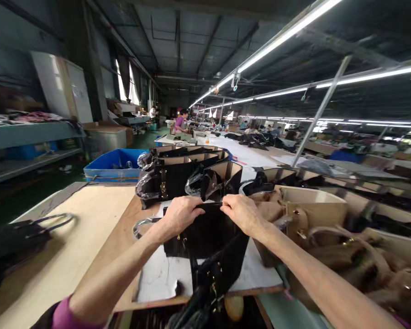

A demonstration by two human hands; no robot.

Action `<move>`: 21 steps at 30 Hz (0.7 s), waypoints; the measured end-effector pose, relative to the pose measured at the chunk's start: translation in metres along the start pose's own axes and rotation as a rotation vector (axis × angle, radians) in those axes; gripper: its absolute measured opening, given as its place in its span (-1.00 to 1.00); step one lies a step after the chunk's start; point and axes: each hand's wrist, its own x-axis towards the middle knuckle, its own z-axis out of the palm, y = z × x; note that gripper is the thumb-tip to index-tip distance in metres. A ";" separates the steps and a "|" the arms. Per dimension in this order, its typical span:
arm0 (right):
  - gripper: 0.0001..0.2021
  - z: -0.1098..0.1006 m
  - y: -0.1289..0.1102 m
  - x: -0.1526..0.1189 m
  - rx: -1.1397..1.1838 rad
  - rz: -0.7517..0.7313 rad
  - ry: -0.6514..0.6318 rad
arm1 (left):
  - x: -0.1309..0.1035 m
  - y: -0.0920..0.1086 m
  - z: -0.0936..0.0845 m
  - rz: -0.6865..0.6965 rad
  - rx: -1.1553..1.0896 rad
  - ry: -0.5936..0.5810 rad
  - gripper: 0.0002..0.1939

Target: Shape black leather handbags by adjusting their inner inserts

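A black handbag [208,233] with gold-coloured metal fittings stands at the front edge of the table, straight before me. Its top rim is pinched by my left hand [181,212] on the left and by my right hand [241,212] on the right, a short gap between them. Both hands have fingers curled over the edge and thumbs pointing inward. Dark straps hang down the near side of the bag past the table edge. A strap in clear plastic [147,222] sticks out to the left of my left wrist.
Black bags [173,178] stand in rows behind, some handles wrapped in plastic. Tan bags [315,205] crowd the right, close to my right forearm. A dark bag [17,246] lies at far left. Beyond the table's left end is a blue bin [113,171]. A person [180,122] works farther back.
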 end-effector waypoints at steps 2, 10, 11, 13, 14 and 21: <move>-0.82 0.000 0.000 -0.002 -0.005 0.004 -0.014 | 0.002 0.002 0.002 -0.016 0.014 0.011 -0.81; -0.86 -0.002 -0.006 0.003 -0.034 0.044 -0.049 | 0.015 0.018 0.002 -0.165 0.011 -0.041 -0.83; -0.86 -0.003 -0.007 0.004 -0.029 0.046 -0.054 | 0.020 0.021 0.002 -0.146 -0.004 -0.059 -0.82; -0.89 -0.004 -0.009 0.004 -0.024 0.042 -0.059 | 0.029 0.026 0.004 -0.090 -0.035 -0.087 -0.81; -0.92 -0.005 -0.009 0.003 -0.015 0.038 -0.061 | 0.034 0.027 0.005 -0.068 -0.049 -0.097 -0.81; -0.43 -0.006 0.010 -0.017 0.273 0.269 -0.077 | 0.045 0.023 0.010 0.020 -0.139 -0.146 -0.82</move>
